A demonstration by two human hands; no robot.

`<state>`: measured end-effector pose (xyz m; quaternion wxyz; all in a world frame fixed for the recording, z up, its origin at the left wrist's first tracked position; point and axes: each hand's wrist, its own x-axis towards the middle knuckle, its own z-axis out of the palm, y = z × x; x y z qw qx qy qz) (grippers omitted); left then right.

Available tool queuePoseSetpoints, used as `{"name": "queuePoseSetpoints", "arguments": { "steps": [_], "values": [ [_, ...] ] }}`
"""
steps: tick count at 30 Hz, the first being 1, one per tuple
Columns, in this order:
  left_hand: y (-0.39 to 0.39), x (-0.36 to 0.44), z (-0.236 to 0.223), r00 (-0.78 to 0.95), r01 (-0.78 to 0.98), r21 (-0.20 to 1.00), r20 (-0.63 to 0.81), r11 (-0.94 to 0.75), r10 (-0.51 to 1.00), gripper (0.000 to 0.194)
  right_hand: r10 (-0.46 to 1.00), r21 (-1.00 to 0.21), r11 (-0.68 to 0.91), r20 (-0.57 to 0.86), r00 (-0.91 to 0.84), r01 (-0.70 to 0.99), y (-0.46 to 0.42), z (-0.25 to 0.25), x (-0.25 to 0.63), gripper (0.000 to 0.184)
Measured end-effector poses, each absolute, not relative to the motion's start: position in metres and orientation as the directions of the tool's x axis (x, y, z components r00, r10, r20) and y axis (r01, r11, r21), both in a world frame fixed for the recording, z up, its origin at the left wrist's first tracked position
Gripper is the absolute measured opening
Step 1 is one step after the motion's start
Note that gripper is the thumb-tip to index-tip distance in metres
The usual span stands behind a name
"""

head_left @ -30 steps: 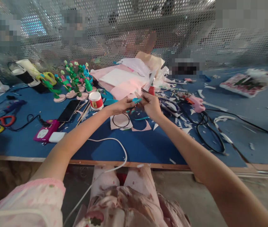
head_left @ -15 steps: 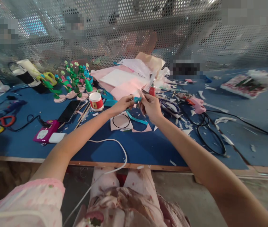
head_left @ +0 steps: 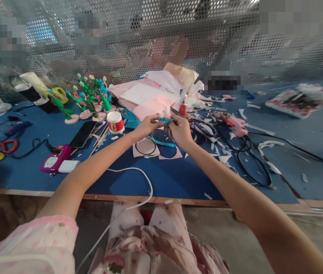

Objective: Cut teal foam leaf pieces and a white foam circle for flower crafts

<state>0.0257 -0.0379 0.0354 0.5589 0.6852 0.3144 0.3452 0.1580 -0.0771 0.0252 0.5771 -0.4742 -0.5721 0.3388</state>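
Observation:
My left hand (head_left: 147, 126) pinches one side of a small teal piece (head_left: 165, 121) of felt-like or paper-like material above the table. My right hand (head_left: 180, 131) has its fingers closed on the other side of that piece. A dark, thin, pointed tool (head_left: 175, 111) sticks out over the right hand's fingers; its kind cannot be made out. Below the hands lie a teal strip (head_left: 164, 143), a white square with a black ring (head_left: 145, 146) and a pink offcut (head_left: 170, 153) with a rounded cutout. To the left stands a white tub with a red label (head_left: 116, 123).
Green and blue handmade plants (head_left: 93, 99) on pink discs stand at the back left. A phone (head_left: 83, 134), a purple power socket (head_left: 55, 158) and scissors (head_left: 3, 150) lie left. A pink glue gun (head_left: 237, 126), its cable and scattered scraps lie right. A white cable (head_left: 147, 179) crosses the front edge.
The fingers have shifted slightly around the teal piece, and more of it shows between the hands. The right hand has turned a little, and the dark tool has tilted with it.

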Motion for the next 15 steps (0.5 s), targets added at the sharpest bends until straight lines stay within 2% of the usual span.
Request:
{"name": "queuePoseSetpoints", "arguments": {
  "steps": [7,15],
  "values": [
    [-0.0388,0.0247,0.036,0.603,0.192,0.964,0.033,-0.185,0.797,0.044,0.947,-0.954,0.288,0.297,0.126,0.083,-0.0775,0.0244,0.1523,0.028],
    [-0.0408,0.0253,0.0367,0.545,0.065,0.978,0.133,-0.2,0.828,0.036,0.969,-0.975,0.222,0.222,0.111,0.01,-0.0806,0.027,0.1493,0.036]
  ]
}}
